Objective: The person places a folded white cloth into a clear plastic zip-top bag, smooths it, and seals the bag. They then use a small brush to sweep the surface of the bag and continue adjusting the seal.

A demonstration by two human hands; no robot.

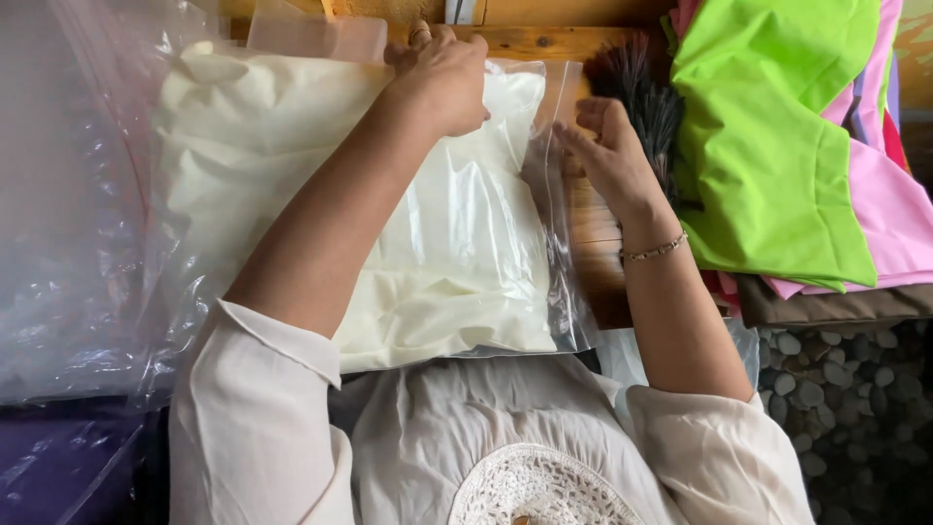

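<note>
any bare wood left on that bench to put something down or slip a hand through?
Little. One narrow strip of bare wooden bench lies between the bagged cream fabric and the folded fabric stack; the right hand sits partly over it. Another sliver runs along the far edge beyond the left hand. Loose plastic bags crowd the left side.

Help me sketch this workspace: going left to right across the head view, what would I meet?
Crumpled clear plastic sheeting → cream fabric in a clear bag → left hand on the bag's top edge → right hand at the bag's side → dark bristly bundle → green cloth → pink cloth.
</note>
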